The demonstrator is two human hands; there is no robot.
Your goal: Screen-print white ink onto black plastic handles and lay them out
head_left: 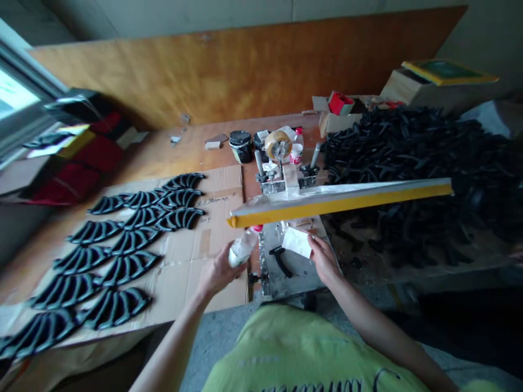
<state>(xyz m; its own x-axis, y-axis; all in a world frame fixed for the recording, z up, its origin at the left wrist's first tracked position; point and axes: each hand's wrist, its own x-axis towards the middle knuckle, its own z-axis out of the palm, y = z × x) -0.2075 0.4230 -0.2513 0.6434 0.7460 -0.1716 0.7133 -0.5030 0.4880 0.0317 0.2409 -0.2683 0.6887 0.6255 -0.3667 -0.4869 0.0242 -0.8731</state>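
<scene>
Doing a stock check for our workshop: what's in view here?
fan-shaped black moulded pieces: over a dozen, black, in rows on cardboard
flat cardboard sheet: one, brown, left
heap of moulded pieces: many, black, right
long yellow-edged bar: one, yellow, across centre
lidded tin: one, black, far bench
tape roll: one, tan, beside tin
black-handled tool: one, black, on metal plate
left hand: holding transparent plastic bottle
right hand: holding white sheet

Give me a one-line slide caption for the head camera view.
Left hand holds a plastic bottle, right hand a white sheet, beneath a raised yellow-edged screen-printing frame.
</scene>
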